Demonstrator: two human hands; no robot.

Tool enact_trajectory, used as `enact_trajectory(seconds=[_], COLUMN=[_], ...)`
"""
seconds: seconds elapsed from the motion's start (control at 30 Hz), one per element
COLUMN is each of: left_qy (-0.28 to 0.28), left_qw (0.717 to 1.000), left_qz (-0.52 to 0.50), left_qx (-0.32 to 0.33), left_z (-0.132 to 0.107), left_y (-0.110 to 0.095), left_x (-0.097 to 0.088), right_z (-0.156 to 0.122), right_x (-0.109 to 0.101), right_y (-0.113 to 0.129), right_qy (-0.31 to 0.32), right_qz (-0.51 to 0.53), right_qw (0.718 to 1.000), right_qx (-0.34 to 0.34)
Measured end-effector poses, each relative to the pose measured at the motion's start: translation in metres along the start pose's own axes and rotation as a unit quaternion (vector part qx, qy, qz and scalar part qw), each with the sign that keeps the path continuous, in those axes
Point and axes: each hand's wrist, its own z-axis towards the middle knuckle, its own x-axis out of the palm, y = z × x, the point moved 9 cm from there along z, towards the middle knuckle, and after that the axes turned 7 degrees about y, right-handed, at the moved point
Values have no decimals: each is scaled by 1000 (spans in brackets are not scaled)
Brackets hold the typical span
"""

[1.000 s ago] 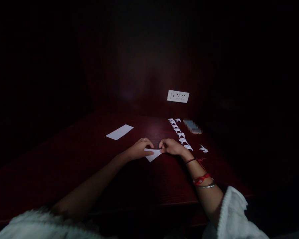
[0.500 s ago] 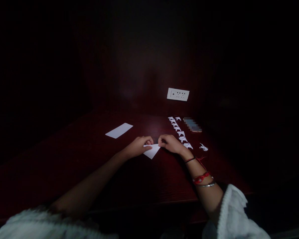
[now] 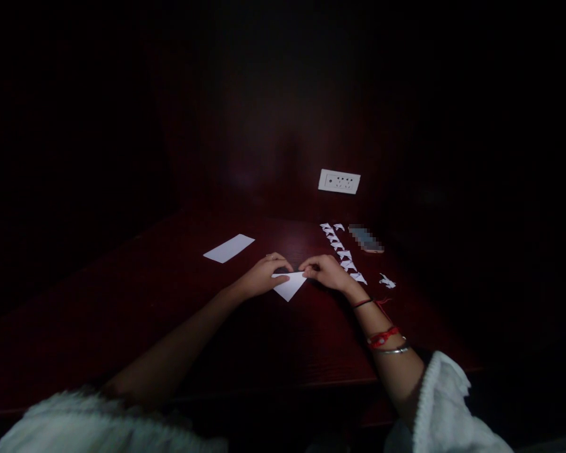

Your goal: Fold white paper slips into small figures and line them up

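Observation:
A small white sheet of paper (image 3: 290, 288), folded to a triangle with its point toward me, lies between my hands on the dark red table. My left hand (image 3: 266, 275) grips its left corner, thumb on top and fingers curled at the far side. At the right corner, my right hand (image 3: 324, 272) pinches the far edge between thumb and fingers. To the right of that hand runs a row of small folded white paper pieces (image 3: 345, 255).
A flat white paper strip (image 3: 229, 248) lies at the left. A phone (image 3: 366, 239) with a blurred screen rests right of the row, with another folded paper piece (image 3: 387, 281) nearer me. A white power socket (image 3: 339, 182) is on the back wall; the surroundings are dark.
The fingers of my right hand have stretched a little along the paper's far edge, and my left fingers have straightened slightly. The paper stays in place; the whole view has shifted a little.

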Motion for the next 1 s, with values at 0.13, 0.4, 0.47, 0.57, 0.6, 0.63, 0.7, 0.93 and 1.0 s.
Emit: enact_trajectory(seconds=[0.13, 0.4, 0.47, 0.57, 0.6, 0.63, 0.7, 0.93, 1.0], left_qy=[27, 67, 60, 50, 47, 43, 35, 36, 32], left_qw=[999, 994, 994, 993, 992, 992, 991, 984, 983], left_qz=[22, 63, 78, 103, 111, 118, 131, 176, 181], left_qx=[-21, 56, 56, 41, 34, 27, 13, -3, -12], left_z=[1, 1, 1, 0, 1, 1, 2, 7, 8], left_y=[5, -19, -22, -22, -22, -21, -21, -25, -24], left_x=[11, 21, 20, 21, 22, 22, 23, 30, 30], right_z=[0, 1, 1, 1, 1, 1, 1, -1, -3], right_x=[8, 8, 7, 6, 6, 6, 7, 8, 8], right_y=[-5, -17, -17, -18, -17, -17, -15, -5, -3], right_qy=[35, 36, 36, 36, 37, 39, 43, 52, 53], right_qz=[-49, -100, -105, -113, -116, -119, -124, -153, -164], right_qw=[998, 994, 993, 993, 992, 992, 991, 986, 984], right_qx=[4, 35, 35, 29, 23, 16, 3, -42, -47])
